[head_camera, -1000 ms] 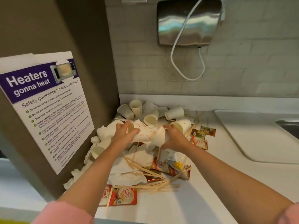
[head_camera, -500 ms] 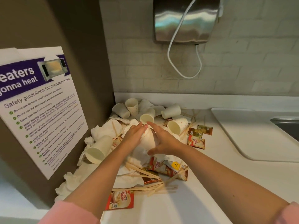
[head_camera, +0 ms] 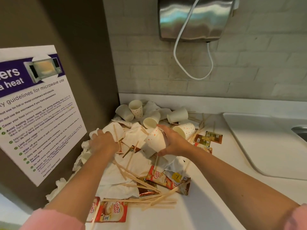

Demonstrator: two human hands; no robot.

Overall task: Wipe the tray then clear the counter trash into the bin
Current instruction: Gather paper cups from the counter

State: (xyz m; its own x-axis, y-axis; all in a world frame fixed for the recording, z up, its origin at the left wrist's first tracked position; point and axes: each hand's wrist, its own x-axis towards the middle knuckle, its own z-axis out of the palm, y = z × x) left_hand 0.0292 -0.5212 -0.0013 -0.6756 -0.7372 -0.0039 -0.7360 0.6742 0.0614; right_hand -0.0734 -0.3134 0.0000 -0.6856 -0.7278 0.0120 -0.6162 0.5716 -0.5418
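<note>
The trash [head_camera: 132,165] lies heaped in the back corner of the white table [head_camera: 207,205], up against a brown wall panel that carries a microwave safety poster [head_camera: 38,113]. The right hand [head_camera: 173,141] is curled round a dotted cup [head_camera: 153,141], thumb underneath and fingers over the top, holding it tilted just above the heap. The left hand [head_camera: 103,142] lies knuckles up on the left side of the pile, fingertips against something white and rounded, perhaps a cup on its side. Whether it actually grips anything I cannot tell from here. Crumpled napkins [head_camera: 116,183] spread under both forearms. Behind the hands more paper cups [head_camera: 177,115] lie tipped over near the wall. Wooden stir sticks [head_camera: 132,200] criss-cross the near part of the heap among red creamer sachets [head_camera: 113,211]. At the far right is the edge of a steel sink [head_camera: 300,131]. On the brick wall above hangs a steel dispenser [head_camera: 192,19] with a white cord [head_camera: 174,50] looping down from it.
</note>
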